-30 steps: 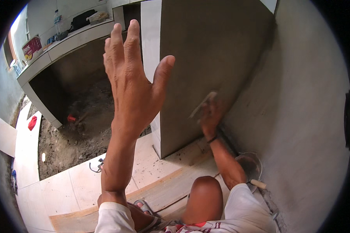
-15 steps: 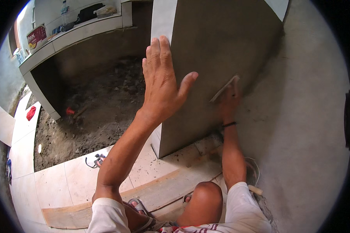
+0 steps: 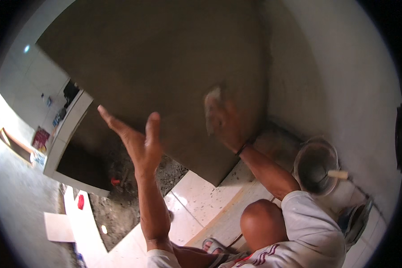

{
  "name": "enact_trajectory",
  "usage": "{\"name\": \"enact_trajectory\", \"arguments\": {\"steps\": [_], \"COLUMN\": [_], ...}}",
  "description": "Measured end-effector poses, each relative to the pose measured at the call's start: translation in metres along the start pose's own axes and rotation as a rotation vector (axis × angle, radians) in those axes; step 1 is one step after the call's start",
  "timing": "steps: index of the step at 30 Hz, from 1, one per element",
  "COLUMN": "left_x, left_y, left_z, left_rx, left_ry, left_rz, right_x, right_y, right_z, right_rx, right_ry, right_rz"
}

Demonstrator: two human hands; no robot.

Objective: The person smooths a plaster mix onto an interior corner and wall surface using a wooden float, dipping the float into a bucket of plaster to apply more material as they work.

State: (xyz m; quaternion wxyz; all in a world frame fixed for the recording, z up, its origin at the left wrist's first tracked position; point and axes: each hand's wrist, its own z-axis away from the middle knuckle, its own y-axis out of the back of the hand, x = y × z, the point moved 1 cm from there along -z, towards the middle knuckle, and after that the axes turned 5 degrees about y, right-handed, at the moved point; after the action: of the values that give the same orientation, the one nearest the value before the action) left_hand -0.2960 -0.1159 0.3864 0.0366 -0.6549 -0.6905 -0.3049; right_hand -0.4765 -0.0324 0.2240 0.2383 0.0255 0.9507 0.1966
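Note:
A broad grey-brown plastered wall panel (image 3: 165,58) stands in front of me. My right hand (image 3: 229,127), smeared by motion, grips a flat, pale-edged plastering tool (image 3: 211,102) at the panel's surface; its exact kind is too blurred to tell. My left hand (image 3: 143,147) is raised at the panel's left edge, holding nothing, with thumb and fingers apart. Whether it touches that edge I cannot tell. Right of my right forearm stands a bucket (image 3: 298,156) with grey matter inside and a trowel's light wooden handle (image 3: 338,174) lying across its rim.
A white-tiled counter (image 3: 69,129) with a bottle and other items runs along the left. Rubble and dirt (image 3: 105,219) cover the ground beneath. Pale floor tiles (image 3: 187,196) and a wooden plank (image 3: 230,207) lie by my feet. A dark open bag-like thing (image 3: 355,221) sits at lower right.
My view has swung right and tilted, bringing the bucket into sight. My right hand has shifted with the tool across the panel, turning it. My left hand stays open, now seen more edge-on.

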Motion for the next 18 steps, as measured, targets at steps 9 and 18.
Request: {"name": "enact_trajectory", "arguments": {"steps": [9,18], "left_x": [0.020,0.032], "left_y": [-0.003,-0.062], "left_z": [0.022,0.026], "left_rx": [0.055,-0.477], "left_ry": [-0.391,-0.546], "left_rz": [-0.458,-0.772], "right_x": [0.021,0.053], "right_y": [0.010,0.015], "right_z": [-0.009,-0.028], "right_rx": [-0.040,0.226], "right_ry": [-0.222,-0.226], "right_rz": [-0.227,-0.508]}}
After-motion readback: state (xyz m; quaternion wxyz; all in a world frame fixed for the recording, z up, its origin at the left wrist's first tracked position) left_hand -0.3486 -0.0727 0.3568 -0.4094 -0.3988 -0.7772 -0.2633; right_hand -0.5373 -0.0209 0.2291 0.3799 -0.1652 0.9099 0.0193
